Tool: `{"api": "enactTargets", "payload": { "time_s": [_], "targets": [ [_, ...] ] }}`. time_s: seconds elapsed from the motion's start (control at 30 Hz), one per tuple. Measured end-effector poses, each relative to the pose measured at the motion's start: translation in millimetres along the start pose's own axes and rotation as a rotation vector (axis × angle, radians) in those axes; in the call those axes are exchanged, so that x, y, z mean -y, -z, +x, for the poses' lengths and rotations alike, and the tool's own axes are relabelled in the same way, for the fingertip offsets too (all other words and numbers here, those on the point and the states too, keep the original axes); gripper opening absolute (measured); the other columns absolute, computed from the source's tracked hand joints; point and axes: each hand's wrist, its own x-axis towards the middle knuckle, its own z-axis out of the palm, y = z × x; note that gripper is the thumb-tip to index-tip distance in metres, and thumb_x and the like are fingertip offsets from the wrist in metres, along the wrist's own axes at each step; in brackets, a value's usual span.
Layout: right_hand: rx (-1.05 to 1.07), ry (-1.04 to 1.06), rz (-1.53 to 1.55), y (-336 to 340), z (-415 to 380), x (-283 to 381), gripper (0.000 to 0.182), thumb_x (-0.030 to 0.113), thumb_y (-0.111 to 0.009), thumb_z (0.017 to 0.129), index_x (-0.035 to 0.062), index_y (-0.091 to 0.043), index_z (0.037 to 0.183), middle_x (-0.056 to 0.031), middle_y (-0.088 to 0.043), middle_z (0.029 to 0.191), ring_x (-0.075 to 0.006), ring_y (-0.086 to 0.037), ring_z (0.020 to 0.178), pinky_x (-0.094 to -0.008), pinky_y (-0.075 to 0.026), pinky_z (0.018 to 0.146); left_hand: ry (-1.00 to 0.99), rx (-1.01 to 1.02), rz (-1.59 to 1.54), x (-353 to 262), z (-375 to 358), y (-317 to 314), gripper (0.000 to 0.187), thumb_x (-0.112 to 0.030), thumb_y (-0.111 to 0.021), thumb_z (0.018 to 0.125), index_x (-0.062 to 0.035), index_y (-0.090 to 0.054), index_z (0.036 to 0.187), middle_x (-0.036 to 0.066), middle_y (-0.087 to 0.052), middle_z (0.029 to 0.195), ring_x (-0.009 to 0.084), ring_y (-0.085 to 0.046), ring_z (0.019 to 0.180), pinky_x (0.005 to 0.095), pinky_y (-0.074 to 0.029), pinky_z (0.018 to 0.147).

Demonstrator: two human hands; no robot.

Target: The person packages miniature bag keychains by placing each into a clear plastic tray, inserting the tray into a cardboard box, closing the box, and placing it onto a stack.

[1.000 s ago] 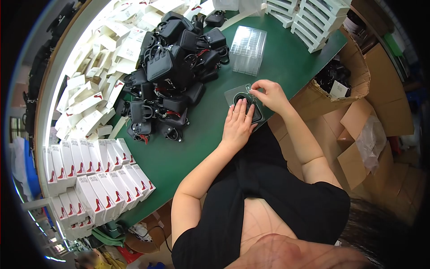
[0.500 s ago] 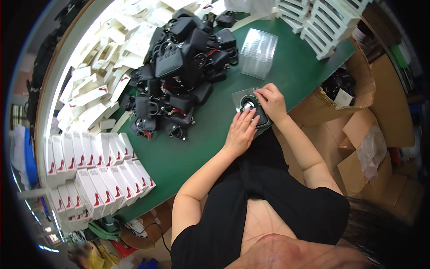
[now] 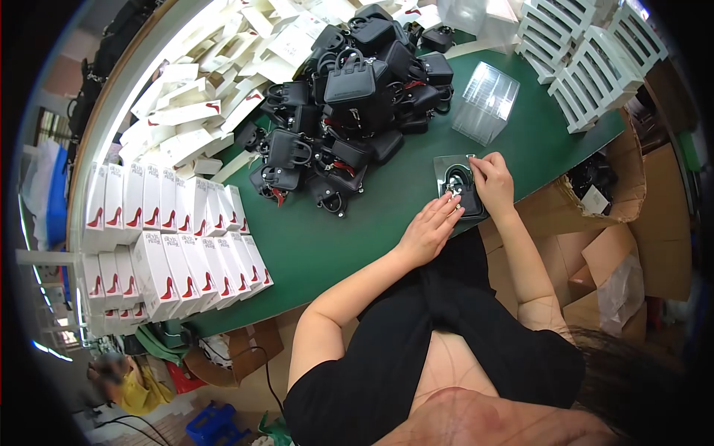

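Note:
A small black handbag (image 3: 471,205) with a looped handle and silver metal parts lies on a clear plastic piece (image 3: 445,165) at the table's near edge. My left hand (image 3: 431,227) rests on its left side, fingers stretched out over the metal parts. At the upper right corner of the plastic, my right hand (image 3: 493,183) pinches with thumb and forefinger. A small metallic bit shows at those fingertips, too small to name. Just beyond stands a stack of clear plastic trays (image 3: 487,100).
A heap of black mini handbags (image 3: 357,82) covers the green table's (image 3: 327,256) middle. White boxes with a red shoe print (image 3: 171,267) stand in rows at left; loose white boxes (image 3: 186,111) pile behind. White slatted racks (image 3: 595,78) stand far right, above a cardboard box (image 3: 632,178).
The view has shifted, so the table and everything on it appear farther right. Both hands stay at the handbag, and my right hand still pinches near the plastic's upper edge.

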Motion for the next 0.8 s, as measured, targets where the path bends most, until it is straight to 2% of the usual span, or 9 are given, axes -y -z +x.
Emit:
{"api": "enactTargets", "payload": {
  "time_s": [0.2,0.27,0.33,0.37,0.47,0.57,0.6,0.67,0.8],
  "targets": [
    [0.062,0.106,-0.214,6,-3,6,0.029,0.021,-0.067,0.082,0.0062,-0.065,0.107,-0.0067,-0.055,0.094,-0.0193,-0.054,0.072,-0.03,-0.048,0.064,-0.028,-0.07,-0.177,-1,-3,13,0.048,-0.003,-0.063,0.078,-0.0009,-0.052,0.125,0.014,-0.047,0.137,0.0317,-0.044,0.128,0.0401,-0.04,0.102],
    [0.073,-0.116,-0.001,3,-6,4,0.035,0.025,-0.068,0.081,0.0054,-0.063,0.11,-0.008,-0.055,0.097,-0.0198,-0.055,0.076,-0.0306,-0.048,0.069,-0.057,-0.126,-0.228,9,2,27,0.046,-0.001,-0.064,0.077,-0.0013,-0.054,0.122,0.014,-0.049,0.135,0.0313,-0.047,0.125,0.0394,-0.042,0.1],
    [0.092,-0.333,0.218,-1,-7,2,0.042,0.029,-0.07,0.079,0.0046,-0.062,0.113,-0.0092,-0.055,0.101,-0.0203,-0.056,0.08,-0.0312,-0.049,0.073,-0.027,-0.356,-0.172,28,10,55,0.042,0.003,-0.064,0.075,-0.0021,-0.059,0.116,0.013,-0.056,0.127,0.0305,-0.054,0.116,0.0374,-0.046,0.095],
    [0.089,-0.328,0.22,-2,-7,2,0.042,0.029,-0.07,0.079,0.0046,-0.062,0.113,-0.0092,-0.055,0.101,-0.0203,-0.056,0.08,-0.0312,-0.049,0.073,0.006,-0.486,-0.109,42,21,72,0.039,0.006,-0.063,0.074,-0.0028,-0.061,0.112,0.012,-0.06,0.121,0.0281,-0.059,0.107,0.0341,-0.048,0.09],
    [0.219,-0.316,0.106,-2,-4,-1,0.05,0.031,-0.071,0.078,0.004,-0.058,0.118,-0.0107,-0.055,0.103,-0.0206,-0.057,0.082,-0.0317,-0.048,0.078,0.295,-0.726,0.017,98,56,135,0.027,0.001,-0.059,0.083,-0.0013,-0.061,0.11,0.01,-0.062,0.107,0.0193,-0.059,0.086,0.0285,-0.05,0.076],
    [0.233,-0.28,0.074,-9,-6,-2,0.054,0.03,-0.071,0.078,0.0042,-0.055,0.122,-0.0113,-0.056,0.105,-0.0205,-0.058,0.083,-0.0315,-0.048,0.079,0.661,-1.048,-0.531,175,93,183,0.03,-0.003,-0.058,0.086,0.0038,-0.055,0.115,0.013,-0.06,0.1,0.0155,-0.056,0.069,0.0242,-0.048,0.06],
    [0.215,-0.252,0.079,-13,-9,-3,0.056,0.029,-0.072,0.078,0.0045,-0.053,0.124,-0.0113,-0.056,0.106,-0.0202,-0.058,0.084,-0.0312,-0.048,0.079,0.645,-1.051,-0.537,203,104,196,0.03,-0.003,-0.058,0.086,0.0038,-0.055,0.115,0.013,-0.06,0.1,0.0155,-0.056,0.069,0.0242,-0.048,0.06],
    [0.181,-0.196,0.086,-15,-11,-5,0.06,0.025,-0.072,0.078,0.0051,-0.048,0.129,-0.0114,-0.058,0.108,-0.0196,-0.059,0.085,-0.0305,-0.049,0.079,0.851,-1.166,-0.448,265,113,203,0.034,-0.005,-0.058,0.087,0.0067,-0.051,0.118,0.015,-0.06,0.098,0.0149,-0.059,0.066,0.0225,-0.048,0.054],
    [0.133,-0.363,0.502,-8,-15,3,0.064,0.016,-0.072,0.078,0.0024,-0.043,0.133,-0.0114,-0.061,0.107,-0.0183,-0.06,0.084,-0.0268,-0.049,0.077,1.023,-0.976,-0.828,348,125,193,0.032,-0.005,-0.057,0.087,0.0067,-0.05,0.117,0.015,-0.061,0.095,0.0168,-0.063,0.07,0.0238,-0.05,0.055]
  ]
}}
